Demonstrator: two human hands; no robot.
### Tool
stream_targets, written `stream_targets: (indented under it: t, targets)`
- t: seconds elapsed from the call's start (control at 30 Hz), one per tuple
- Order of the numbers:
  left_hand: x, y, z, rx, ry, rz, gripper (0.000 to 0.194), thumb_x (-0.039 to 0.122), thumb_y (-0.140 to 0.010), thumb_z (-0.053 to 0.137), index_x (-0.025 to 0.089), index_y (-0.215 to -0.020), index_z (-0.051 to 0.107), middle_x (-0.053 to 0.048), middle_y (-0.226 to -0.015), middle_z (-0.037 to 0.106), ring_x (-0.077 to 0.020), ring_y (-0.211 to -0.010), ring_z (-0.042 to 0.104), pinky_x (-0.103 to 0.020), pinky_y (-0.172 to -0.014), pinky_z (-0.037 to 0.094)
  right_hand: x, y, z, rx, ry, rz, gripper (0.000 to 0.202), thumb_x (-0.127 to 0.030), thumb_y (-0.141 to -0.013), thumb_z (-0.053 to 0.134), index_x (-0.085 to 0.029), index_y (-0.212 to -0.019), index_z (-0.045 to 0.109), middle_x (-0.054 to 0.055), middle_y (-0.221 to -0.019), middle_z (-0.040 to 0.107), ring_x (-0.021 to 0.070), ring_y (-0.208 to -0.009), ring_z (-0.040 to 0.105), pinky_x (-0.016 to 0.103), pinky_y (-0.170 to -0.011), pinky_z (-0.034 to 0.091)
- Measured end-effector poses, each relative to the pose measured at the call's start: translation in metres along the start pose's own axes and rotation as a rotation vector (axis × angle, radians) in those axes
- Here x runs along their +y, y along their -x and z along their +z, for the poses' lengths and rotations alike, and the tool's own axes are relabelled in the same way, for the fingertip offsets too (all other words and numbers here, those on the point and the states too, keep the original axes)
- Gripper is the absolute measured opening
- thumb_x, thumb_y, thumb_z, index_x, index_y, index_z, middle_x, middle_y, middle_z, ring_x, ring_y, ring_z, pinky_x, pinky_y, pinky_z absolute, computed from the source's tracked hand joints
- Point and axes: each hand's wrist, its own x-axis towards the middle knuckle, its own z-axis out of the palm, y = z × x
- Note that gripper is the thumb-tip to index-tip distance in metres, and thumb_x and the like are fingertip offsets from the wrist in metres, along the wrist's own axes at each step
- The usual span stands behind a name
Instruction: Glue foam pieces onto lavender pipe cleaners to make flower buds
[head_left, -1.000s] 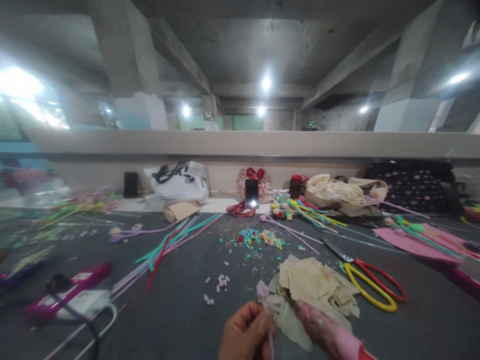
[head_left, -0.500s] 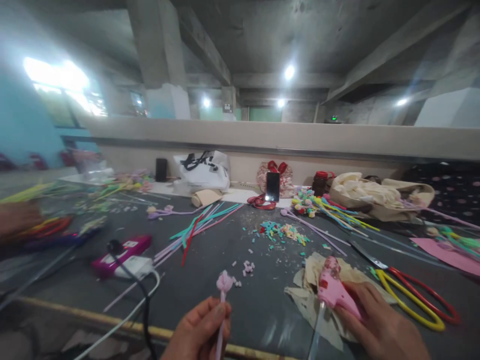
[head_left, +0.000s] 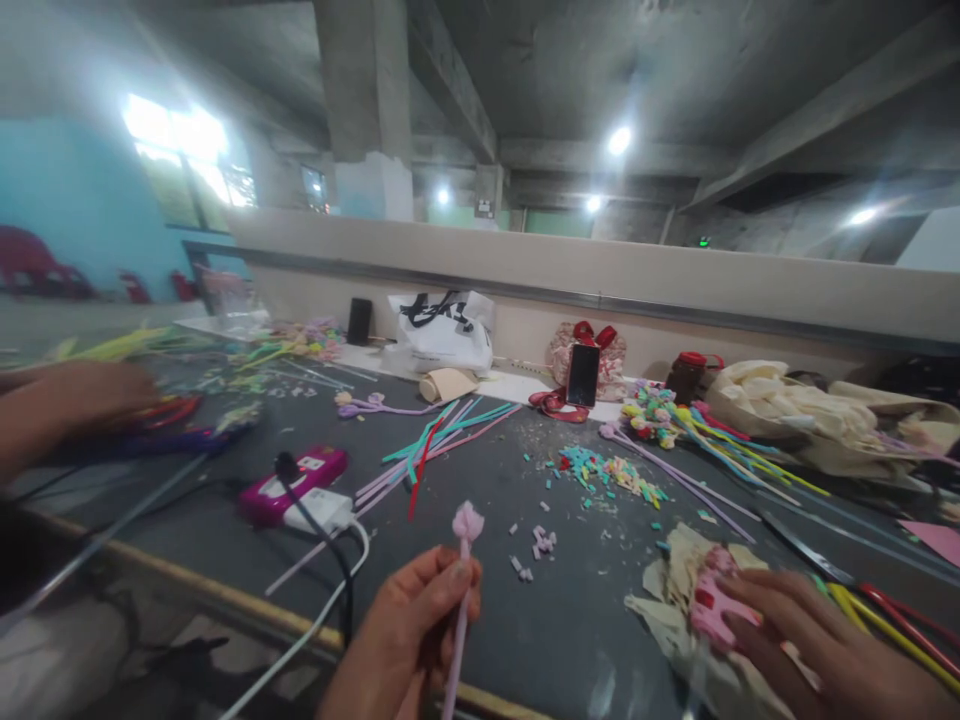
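At the bottom centre of the frame, the left hand (head_left: 412,620) pinches a slim lilac fuzzy stem topped with a small pale-pink bud (head_left: 468,522), upright between thumb and fingers. At the lower right, the right hand (head_left: 832,640) has its fingers stretched over the handle of a pink plastic glue gun (head_left: 716,605); whether they grip it, I cannot tell. The gun lies on crumpled beige paper (head_left: 660,620), just beside scissors (head_left: 838,573) with red and yellow handles. Short lilac snippets (head_left: 544,542) lie right of the bud; a magenta power strip (head_left: 322,465) sits at centre left. Another person's blurred hand (head_left: 90,400) shows at the left edge. Farther back, mid-frame, are teal and cream snippets (head_left: 592,468), then a black-screened phone (head_left: 583,375) leaning upright against a floral pouch (head_left: 561,350).
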Motion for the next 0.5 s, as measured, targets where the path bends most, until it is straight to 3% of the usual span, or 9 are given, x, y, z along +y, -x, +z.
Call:
stream_targets:
  t: [0.1, 0.23, 0.5]
  targets:
    - [0.010, -0.024, -0.002, -0.083, -0.036, 0.029, 0.019, 0.028, -0.060, 0.068, 0.014, -0.060, 0.054, 0.006, -0.045, 0.051, 0.0011, -0.032, 0.034, -0.009, -0.032, 0.023, -0.029, -0.034, 0.011, -0.258, -0.011, -0.212, 0.016, -0.029, -0.081, 0.047, -0.026, -0.087, 0.061, 0.004, -0.084, 0.064, 0.0156, -0.072, 0.062, 0.022, -0.061, 0.046]
    - [0.012, -0.052, -0.004, -0.181, 0.043, 0.000, 0.016, 0.027, -0.063, 0.064, 0.013, -0.068, 0.057, 0.006, -0.050, 0.052, -0.0002, -0.035, 0.037, -0.010, -0.033, 0.022, -0.065, -0.075, 0.041, -0.431, -0.018, -0.248, 0.021, -0.020, -0.083, 0.040, -0.022, -0.079, 0.061, 0.002, -0.072, 0.060, 0.0124, -0.062, 0.058, 0.021, -0.056, 0.040]
    - [0.001, -0.059, -0.009, -0.167, 0.072, -0.048, 0.021, 0.030, -0.060, 0.066, 0.013, -0.067, 0.056, 0.006, -0.049, 0.050, 0.0004, -0.034, 0.035, -0.011, -0.032, 0.022, -0.092, -0.117, 0.096, -0.565, -0.006, -0.368, 0.020, -0.017, -0.082, 0.043, -0.021, -0.078, 0.063, 0.002, -0.075, 0.060, 0.0136, -0.069, 0.055, 0.021, -0.056, 0.034]
